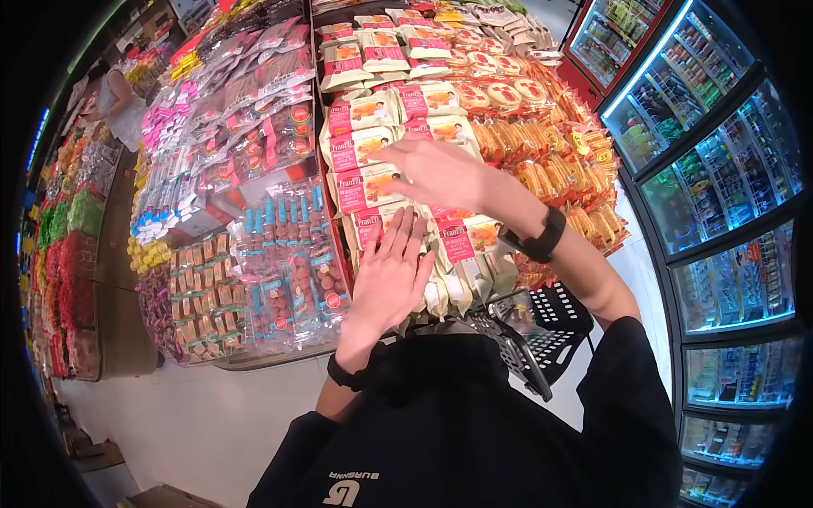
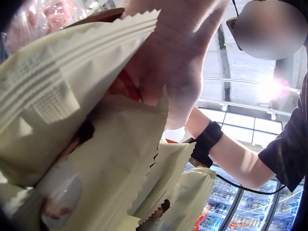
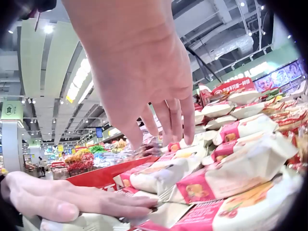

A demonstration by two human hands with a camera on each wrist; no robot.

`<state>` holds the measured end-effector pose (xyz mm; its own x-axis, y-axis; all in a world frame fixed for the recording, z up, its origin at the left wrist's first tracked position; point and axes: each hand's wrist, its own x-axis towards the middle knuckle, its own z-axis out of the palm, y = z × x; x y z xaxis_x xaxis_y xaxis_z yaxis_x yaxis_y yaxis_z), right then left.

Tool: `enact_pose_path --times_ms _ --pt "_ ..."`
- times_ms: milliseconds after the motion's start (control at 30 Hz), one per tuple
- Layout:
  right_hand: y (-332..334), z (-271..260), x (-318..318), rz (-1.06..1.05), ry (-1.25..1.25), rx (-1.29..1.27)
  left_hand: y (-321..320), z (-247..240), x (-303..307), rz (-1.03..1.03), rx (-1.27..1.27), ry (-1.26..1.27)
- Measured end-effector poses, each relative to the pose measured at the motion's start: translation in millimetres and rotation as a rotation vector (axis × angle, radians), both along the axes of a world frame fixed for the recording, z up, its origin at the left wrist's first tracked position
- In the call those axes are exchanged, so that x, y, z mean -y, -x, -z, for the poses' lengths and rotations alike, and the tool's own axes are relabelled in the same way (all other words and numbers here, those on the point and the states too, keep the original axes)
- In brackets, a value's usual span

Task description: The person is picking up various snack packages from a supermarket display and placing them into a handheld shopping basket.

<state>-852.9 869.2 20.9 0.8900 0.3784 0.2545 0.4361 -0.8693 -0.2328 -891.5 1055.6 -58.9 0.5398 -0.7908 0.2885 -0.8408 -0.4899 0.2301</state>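
My left hand lies palm down with straight fingers on the nearest cream-and-pink snack packets. The right wrist view shows the same left hand flat across the wrappers. In the left wrist view, crimped cream wrappers stand close under the palm. My right hand reaches across from the right over the rows of packets, its fingers pointing left. Seen from its own wrist, the right hand hangs with loosely extended fingers just over the packets, pinching nothing.
Orange-wrapped biscuit packs fill the right side of the display. Bagged sweets lie left, beyond a dark divider. A black shopping basket stands by my body. Lit fridges line the right; a person is far left.
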Motion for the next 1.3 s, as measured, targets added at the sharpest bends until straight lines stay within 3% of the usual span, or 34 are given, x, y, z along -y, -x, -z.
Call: enact_pose_path --times_ms 67,233,400,567,700,800,967,1067,1133,1200,1300 --pt "9 -19 20 0.126 0.071 -0.060 1 -2 0 -0.004 -0.028 -0.007" --pt "23 12 74 0.057 0.035 -0.031 0 -2 0 -0.001 -0.032 -0.027" --pt "18 44 79 0.063 0.007 0.123 0 -2 0 -0.003 -0.041 -0.032" --pt "21 40 71 0.089 0.110 0.159 0 -3 1 0.012 -0.035 -0.033" --pt "38 23 66 0.178 -0.083 0.047 0 -6 0 0.020 -0.077 0.019" --pt "60 13 55 0.223 -0.100 0.299 1 -15 -1 0.039 -0.105 0.097" --pt "125 13 42 0.449 -0.318 0.440 3 -34 -17 0.005 -0.075 0.255" --pt "182 51 44 0.720 -0.465 0.687 -5 -31 -29 -0.062 -0.138 0.315" --pt "221 94 45 0.913 -0.480 0.688 -11 -24 -30 -0.092 -0.191 0.318" --pt "261 147 43 1.071 -0.545 0.447 -8 -17 -29 -0.135 -0.096 0.187" --pt "324 216 31 1.092 -0.309 0.014 -8 -15 -28 -0.153 -0.044 0.074"
